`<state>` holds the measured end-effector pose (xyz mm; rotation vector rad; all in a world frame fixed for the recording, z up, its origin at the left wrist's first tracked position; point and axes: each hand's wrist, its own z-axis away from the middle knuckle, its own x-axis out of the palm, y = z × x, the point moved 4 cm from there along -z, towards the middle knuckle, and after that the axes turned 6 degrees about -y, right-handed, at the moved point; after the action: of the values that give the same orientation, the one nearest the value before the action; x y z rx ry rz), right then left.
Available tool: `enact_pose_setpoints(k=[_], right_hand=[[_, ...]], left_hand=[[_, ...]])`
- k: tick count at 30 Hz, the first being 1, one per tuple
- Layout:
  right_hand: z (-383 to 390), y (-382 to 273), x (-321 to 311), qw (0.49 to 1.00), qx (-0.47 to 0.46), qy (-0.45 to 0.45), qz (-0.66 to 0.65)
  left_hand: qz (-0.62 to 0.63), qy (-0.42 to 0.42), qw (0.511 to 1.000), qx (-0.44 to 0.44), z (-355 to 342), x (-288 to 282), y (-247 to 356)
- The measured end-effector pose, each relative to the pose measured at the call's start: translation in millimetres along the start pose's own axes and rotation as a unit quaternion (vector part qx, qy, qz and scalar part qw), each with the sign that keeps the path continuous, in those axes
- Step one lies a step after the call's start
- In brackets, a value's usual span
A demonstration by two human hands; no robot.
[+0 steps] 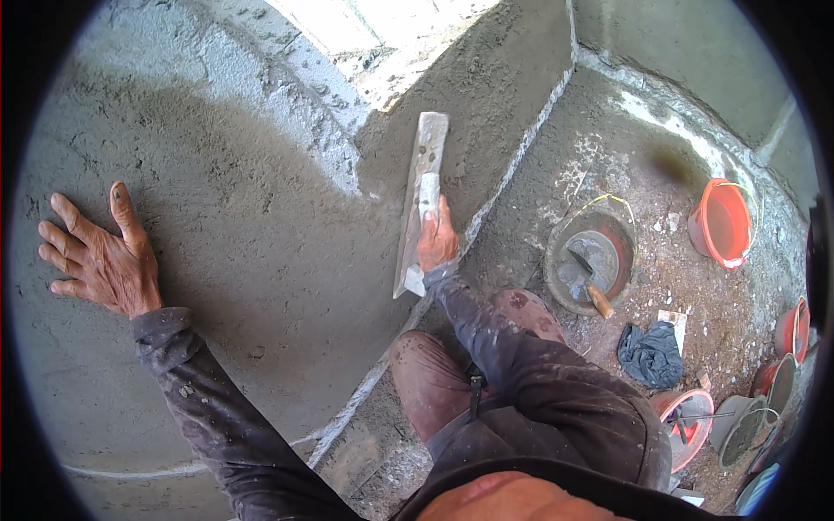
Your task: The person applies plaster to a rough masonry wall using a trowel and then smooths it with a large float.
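My left hand (113, 256) lies with fingers spread against the grey plastered surface (252, 252) at the left. My right hand (437, 239) is wrapped round the pale handle of a long plastering trowel (426, 148). The trowel's long blade, smeared with mortar, runs up and down along the plaster, below the bright opening. Whether its whole face touches the plaster I cannot tell. To the right of my right hand, a bucket (560, 282) holds mortar, with a small wooden-handled trowel (598, 295) resting in it.
An orange bucket (721, 224) stands at the far right. A crumpled dark cloth or bag (651, 354) lies on the debris-strewn floor (678, 286). Nearer are a pinkish bucket (695, 443) with tools in it and a grey bucket (738, 432). A bright opening (382, 39) breaks the surface at the top.
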<state>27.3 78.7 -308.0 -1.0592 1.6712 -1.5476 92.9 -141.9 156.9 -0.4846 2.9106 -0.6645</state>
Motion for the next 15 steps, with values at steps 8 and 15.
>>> enact_pose_setpoints(k=[8,15], right_hand=[[-84,-37,-25,0.963,-0.245,0.031,0.105],[-39,-24,0,0.994,0.003,-0.105,0.021]], left_hand=[[-0.011,-0.006,1.0,0.014,3,5,1],[-0.016,-0.003,1.0,0.005,-2,0,2]])
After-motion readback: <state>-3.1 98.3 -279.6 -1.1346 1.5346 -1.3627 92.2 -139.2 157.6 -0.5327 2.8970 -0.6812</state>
